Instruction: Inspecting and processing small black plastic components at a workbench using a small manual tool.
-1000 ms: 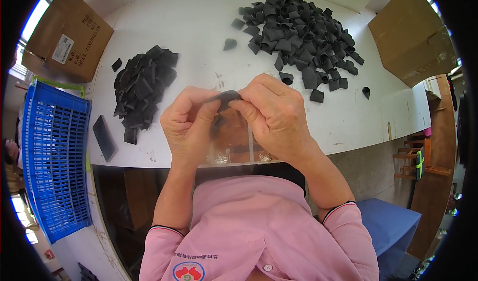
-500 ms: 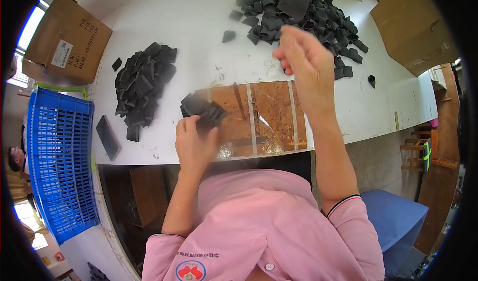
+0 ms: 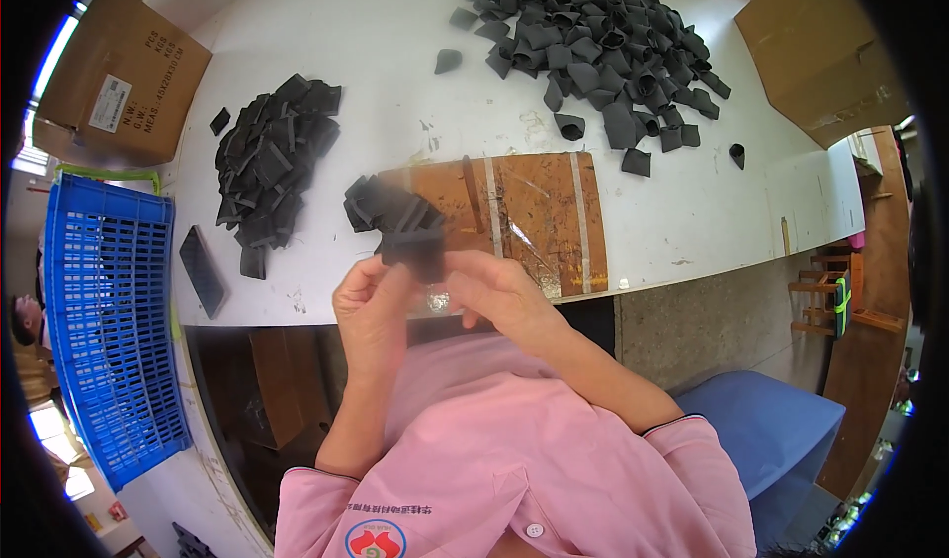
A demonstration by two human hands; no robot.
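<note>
Over the near edge of the table, my left hand [image 3: 371, 306] and my right hand [image 3: 499, 291] pinch a dark grey, fabric-like sleeve piece [image 3: 415, 250] between them, one hand at either side. The piece and the fingers around it are somewhat blurred. Just beyond lies a small heap of similar dark pieces [image 3: 381, 202], at the left end of a brown taped board [image 3: 539, 217]. A large pile of open, tube-like dark pieces [image 3: 603, 49] spreads over the far right of the table. Flatter-looking dark pieces [image 3: 277, 158] form another pile at the left.
A dark phone-like slab [image 3: 204, 271] lies near the table's left edge. Cardboard boxes stand at the far left [image 3: 129, 74] and far right [image 3: 820, 59]. A blue plastic crate [image 3: 114, 326] is beside the table at left, and a blue-covered seat [image 3: 766, 429] at right.
My right hand has come back from the large pile to meet my left hand. A dark piece is now held between both. The flat piece atop the large pile is gone.
</note>
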